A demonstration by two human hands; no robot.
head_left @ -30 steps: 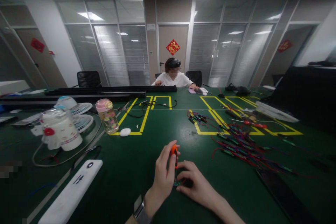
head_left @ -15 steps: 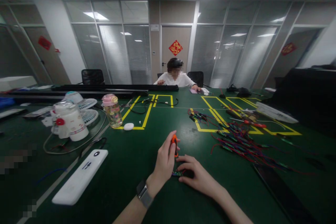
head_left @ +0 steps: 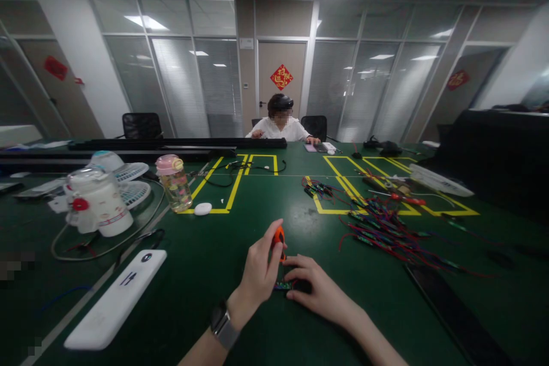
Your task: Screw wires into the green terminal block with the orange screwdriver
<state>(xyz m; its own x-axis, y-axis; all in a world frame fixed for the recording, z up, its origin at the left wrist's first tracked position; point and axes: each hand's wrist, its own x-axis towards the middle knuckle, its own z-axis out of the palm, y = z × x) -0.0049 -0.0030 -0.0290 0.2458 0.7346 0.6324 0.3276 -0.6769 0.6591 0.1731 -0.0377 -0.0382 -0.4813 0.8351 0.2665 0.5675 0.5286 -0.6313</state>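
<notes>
My left hand (head_left: 259, 266), with a watch (head_left: 223, 325) on its wrist, is closed around the orange and black handle of a screwdriver (head_left: 279, 236). The tool stands nearly upright, and its tip is hard to make out. Below it a small green circuit board (head_left: 283, 286) lies at the table surface. My right hand (head_left: 315, 285) grips the board's right end between thumb and fingers. Its index finger reaches toward the lower part of the screwdriver. Part of the board is hidden by my hands.
Right of my hands lies a pile of wired circuit boards (head_left: 386, 234). A dark flat panel (head_left: 454, 309) is at the lower right. To the left are a white device (head_left: 118, 297), a pink-lidded bottle (head_left: 174, 186) and a white jug (head_left: 100, 203). Across the table (head_left: 240, 331) sits a person (head_left: 278, 126).
The view has turned slightly right, so everything appears shifted left. The screwdriver handle looks a little turned and tilted in my left hand. My right hand keeps its place at the board.
</notes>
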